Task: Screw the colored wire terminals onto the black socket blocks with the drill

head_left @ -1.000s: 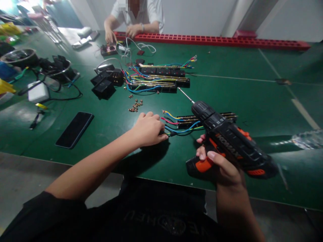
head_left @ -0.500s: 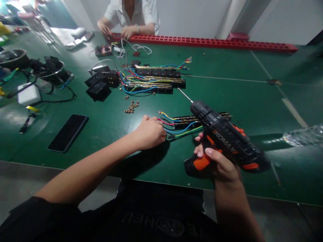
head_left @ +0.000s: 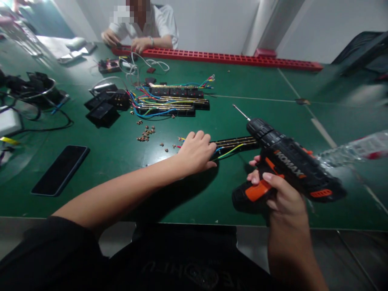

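Note:
My left hand [head_left: 197, 152] lies palm down over the left end of a black strip with brass bars [head_left: 238, 142], its fingers curled over the far side and the thumb on the near side. Blue, yellow and green wires run from the strip, partly under that hand. A black and orange cordless drill [head_left: 281, 155] is gripped in my right hand [head_left: 281, 188]. Its long bit points up and left, clear of the strip. Small brass-coloured screws [head_left: 147, 133] are scattered left of my left hand.
More wired strips [head_left: 169, 107] lie farther back, beside black boxes [head_left: 103, 115]. A phone [head_left: 60, 169] is at the left, a clear plastic bottle [head_left: 354, 149] at the right. Across the green table [head_left: 257, 85], a person [head_left: 145, 30] works behind a long red slotted rail [head_left: 230, 58].
My left hand has moved from the wire ends at the left onto the strip's end. The drill has shifted right relative to the strip. The view has turned right.

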{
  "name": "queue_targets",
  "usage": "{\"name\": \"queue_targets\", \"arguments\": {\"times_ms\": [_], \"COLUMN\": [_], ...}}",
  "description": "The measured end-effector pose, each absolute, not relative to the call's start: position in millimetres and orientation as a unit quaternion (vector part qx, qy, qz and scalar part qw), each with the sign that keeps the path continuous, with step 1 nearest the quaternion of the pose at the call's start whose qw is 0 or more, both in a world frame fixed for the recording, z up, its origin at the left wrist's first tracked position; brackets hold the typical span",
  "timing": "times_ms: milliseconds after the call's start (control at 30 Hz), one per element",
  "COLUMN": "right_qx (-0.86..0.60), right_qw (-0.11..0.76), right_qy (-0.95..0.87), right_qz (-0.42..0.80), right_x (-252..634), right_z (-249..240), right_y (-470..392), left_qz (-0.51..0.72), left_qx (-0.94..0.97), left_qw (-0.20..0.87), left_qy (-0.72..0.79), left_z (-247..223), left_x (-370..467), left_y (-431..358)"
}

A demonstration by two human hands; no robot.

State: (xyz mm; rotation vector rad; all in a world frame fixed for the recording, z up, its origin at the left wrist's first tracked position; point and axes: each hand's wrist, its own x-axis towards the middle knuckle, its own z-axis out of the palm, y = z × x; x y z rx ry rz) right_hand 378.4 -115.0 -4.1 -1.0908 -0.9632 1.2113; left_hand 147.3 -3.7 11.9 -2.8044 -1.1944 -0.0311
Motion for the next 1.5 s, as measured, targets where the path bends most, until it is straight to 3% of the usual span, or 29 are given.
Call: {"name": "queue_targets", "arguments": {"times_ms": [267,700,933,1100,1300,1500], "right_qx": [-0.462,-0.458,-0.434,-0.438,-0.404,-0.366], "right_qw": [0.600,0.615,0.581,0.547,0.495,0.424], "right_qy": [-0.364,-0.338,-0.350,-0.366,-0.402,-0.441], "right_qz": [0.543,0.546,0.593,0.612,0.656,0.701], "right_x": [372.7,364.2,358.9,347.3,317.6,278.7], "right_z": [-10.7,-1.1,1.6,2.0,-2.7,-25.4], "right_y": [-119.3,-97.2,-70.5,-61.3,-68.9,-78.5], "left_qz": [0.049,0.053,-0.124,-0.110,-0.100,-0.125], "left_qx": [-0.888,-0.915,-0.878,-0.828,-0.827,-0.825], "left_qw": [-0.053,-0.112,-0.077,-0.155,-0.123,-0.164], "left_qy": [-0.455,-0.384,-0.455,-0.527,-0.540,-0.526], "left_z": [-8.6,-7.3,15.9,-13.1,-41.3,-40.4], "left_x": [194.6,190.6,68.4,-30.5,-41.5,-51.1], "left_y": [41.7,11.3,-17.5,-54.0,-59.5,-43.9]}}
